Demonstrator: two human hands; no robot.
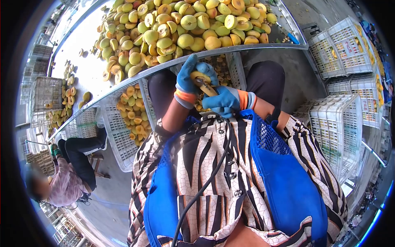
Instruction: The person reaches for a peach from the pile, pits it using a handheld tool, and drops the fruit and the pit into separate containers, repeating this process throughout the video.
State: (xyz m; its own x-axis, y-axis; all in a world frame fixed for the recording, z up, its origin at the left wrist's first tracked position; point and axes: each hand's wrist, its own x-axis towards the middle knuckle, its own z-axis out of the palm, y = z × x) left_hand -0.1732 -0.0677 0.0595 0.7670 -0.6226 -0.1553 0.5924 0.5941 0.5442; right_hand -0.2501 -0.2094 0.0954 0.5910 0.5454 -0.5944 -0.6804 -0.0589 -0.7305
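Both my hands wear blue gloves with orange cuffs. My left hand [190,76] grips a yellow peach [199,76] just below the table's edge. My right hand [223,102] is closed around a wood-handled pitting tool [206,87] whose tip rests against the peach. A big pile of yellow peaches [181,29], many cut in halves, lies on the metal table [88,70] in front of me.
A white crate [119,136] of peach halves stands under the table by my knees. Stacked white crates [337,131] stand at my right, more at the upper right [341,45]. A seated person [66,173] works at the lower left. A black cable [205,185] runs down my front.
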